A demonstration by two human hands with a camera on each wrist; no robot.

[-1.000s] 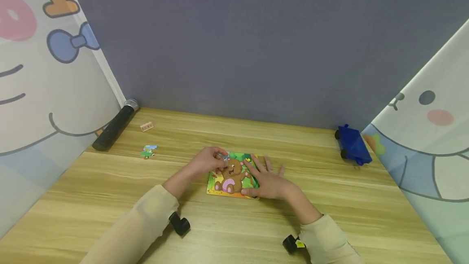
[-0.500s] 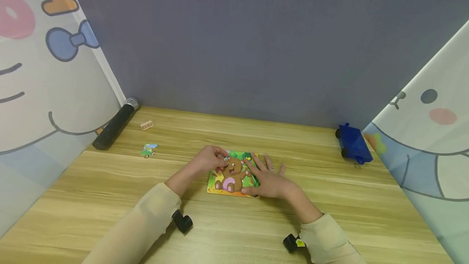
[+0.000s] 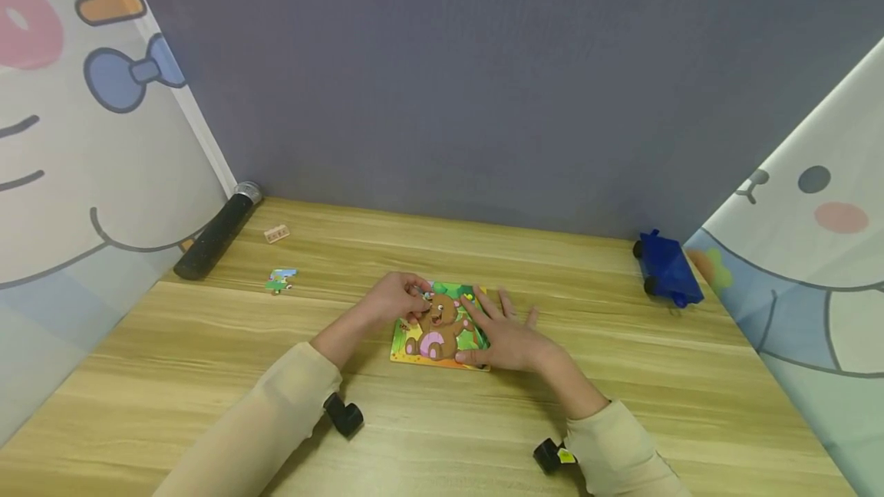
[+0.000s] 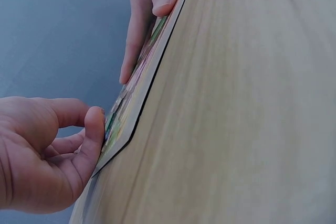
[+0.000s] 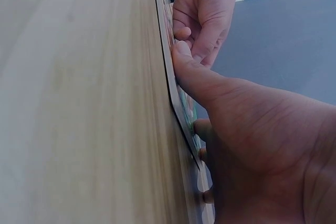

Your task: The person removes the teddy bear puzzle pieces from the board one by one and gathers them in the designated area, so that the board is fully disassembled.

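A bear jigsaw puzzle (image 3: 433,347) in a flat tray lies on the wooden table in the middle of the head view. At its upper left corner, my left hand (image 3: 392,299) has thumb and index finger brought together on a puzzle piece, mostly hidden by the fingers. In the left wrist view, the left thumb (image 4: 93,135) sits right at the puzzle's surface. My right hand (image 3: 509,340) lies spread over the puzzle's right side, some fingers reaching past its edge onto the table. The right thumb (image 5: 191,66) rests along the near part of the puzzle.
One loose puzzle piece (image 3: 281,281) lies to the left, with a small pinkish block (image 3: 277,234) behind it. A black microphone (image 3: 217,236) lies along the left wall. At the back right stands a blue toy cart (image 3: 666,268). A grey panel (image 3: 442,98) closes off the back.
My left forearm has shifted slightly right while its fingers stay at the puzzle's upper left corner. The right hand keeps its place. The head view has tilted down a little.
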